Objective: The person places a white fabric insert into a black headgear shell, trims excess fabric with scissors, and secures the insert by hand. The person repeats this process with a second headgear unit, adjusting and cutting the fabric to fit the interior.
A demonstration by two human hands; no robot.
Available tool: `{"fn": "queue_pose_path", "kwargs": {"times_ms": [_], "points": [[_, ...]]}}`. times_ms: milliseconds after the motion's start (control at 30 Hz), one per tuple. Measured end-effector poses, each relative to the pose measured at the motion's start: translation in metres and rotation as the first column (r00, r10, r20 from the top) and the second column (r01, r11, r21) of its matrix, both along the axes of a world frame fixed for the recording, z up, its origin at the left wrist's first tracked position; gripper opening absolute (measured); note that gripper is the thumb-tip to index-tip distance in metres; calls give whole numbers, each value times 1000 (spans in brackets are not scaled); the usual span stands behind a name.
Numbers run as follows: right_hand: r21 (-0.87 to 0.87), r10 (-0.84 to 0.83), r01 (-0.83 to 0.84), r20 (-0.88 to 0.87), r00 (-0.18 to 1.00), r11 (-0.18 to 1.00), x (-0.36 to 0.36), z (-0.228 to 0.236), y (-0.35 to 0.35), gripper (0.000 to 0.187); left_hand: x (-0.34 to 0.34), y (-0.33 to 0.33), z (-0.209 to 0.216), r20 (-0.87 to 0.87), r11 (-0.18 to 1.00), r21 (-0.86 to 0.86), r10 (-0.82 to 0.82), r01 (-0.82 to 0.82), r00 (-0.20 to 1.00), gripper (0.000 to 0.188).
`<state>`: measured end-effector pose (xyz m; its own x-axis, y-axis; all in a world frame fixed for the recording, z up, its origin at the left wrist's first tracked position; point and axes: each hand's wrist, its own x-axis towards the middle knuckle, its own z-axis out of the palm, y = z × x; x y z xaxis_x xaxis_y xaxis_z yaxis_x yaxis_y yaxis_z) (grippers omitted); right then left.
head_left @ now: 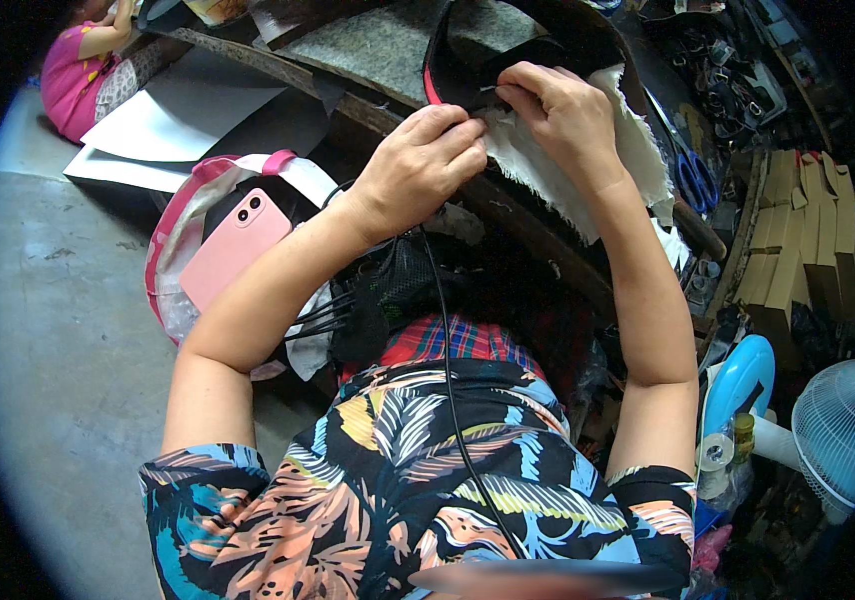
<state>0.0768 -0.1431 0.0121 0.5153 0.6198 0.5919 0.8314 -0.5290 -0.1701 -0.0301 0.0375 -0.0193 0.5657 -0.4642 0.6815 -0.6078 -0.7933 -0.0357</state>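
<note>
Both of my hands work at the edge of a black curved piece of material (442, 52) with a red strip along its left side. My left hand (418, 165) is closed, its fingertips pinching the black edge. Close by on the right, my right hand (568, 118) is closed in a pinch, with a tiny pale bit at its fingertips that is too small to name. Beneath the right hand hangs a white cloth (536, 178) with a frayed edge. Behind the hands lies a grey speckled slab (373, 48) on the bench.
A pink phone (233, 245) rests on a pink-and-white bag (163, 265) by my left arm. White sheets (173, 120) lie farther left, near a person in pink (68, 80). Blue-handled scissors (694, 178), cardboard pieces (798, 220) and a fan (838, 430) stand right. A black cable (445, 350) crosses my front.
</note>
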Motion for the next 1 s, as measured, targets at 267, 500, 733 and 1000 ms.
{"fn": "queue_pose_path", "kwargs": {"times_ms": [267,500,733,1000], "points": [[35,36,-36,1,999,999,3,-1,-1,12,3,-6,10,-187,991,4,129,-131,974,43],[18,104,-103,-138,985,995,-2,5,-14,16,0,1,0,-64,991,-16,131,-132,989,38],[96,160,-139,-265,951,986,-6,3,-23,34,3,23,-4,18,994,-72,85,-84,996,27],[-18,131,-139,-233,964,990,-20,-1,-31,40,10,27,6,46,996,75,54,-58,997,14]]}}
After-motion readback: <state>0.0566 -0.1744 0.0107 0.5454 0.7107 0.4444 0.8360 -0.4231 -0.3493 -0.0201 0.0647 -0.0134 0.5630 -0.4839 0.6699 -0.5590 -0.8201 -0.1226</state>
